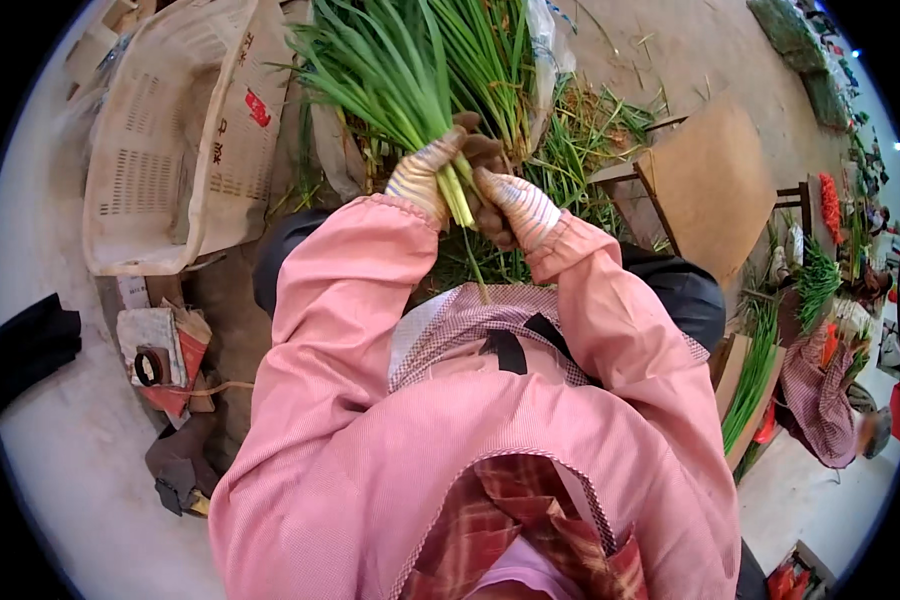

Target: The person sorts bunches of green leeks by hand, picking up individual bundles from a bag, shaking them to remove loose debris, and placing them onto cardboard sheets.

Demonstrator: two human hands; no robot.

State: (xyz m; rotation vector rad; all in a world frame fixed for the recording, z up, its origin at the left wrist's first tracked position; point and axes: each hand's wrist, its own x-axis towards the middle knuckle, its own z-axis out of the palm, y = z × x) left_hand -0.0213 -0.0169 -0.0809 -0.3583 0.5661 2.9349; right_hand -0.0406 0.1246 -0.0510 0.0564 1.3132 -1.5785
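Note:
A bunch of long green leafy stalks (pixel 397 82), which look like garlic greens or scallions, fans out up and to the left. My left hand (pixel 424 172), in a striped glove with dark, soiled fingers, is closed around its pale lower stems (pixel 456 196). Close beside it, my right hand (pixel 514 202), in a matching glove, has thumb and fingers pressed together at the stems' right side. Its grip is partly hidden, so whether it pinches a stalk is unclear. A thin loose strand (pixel 475 262) hangs below the hands towards the checked apron (pixel 457 315).
More stalks (pixel 487 60) stand in clear plastic (pixel 544 60) beyond my hands. Leaf scraps (pixel 585 142) litter the floor. A crate (pixel 150 150) stands left, a stool-like board (pixel 709 180) right. Farther right, another person (pixel 817 397) sits near a board of greens (pixel 754 382).

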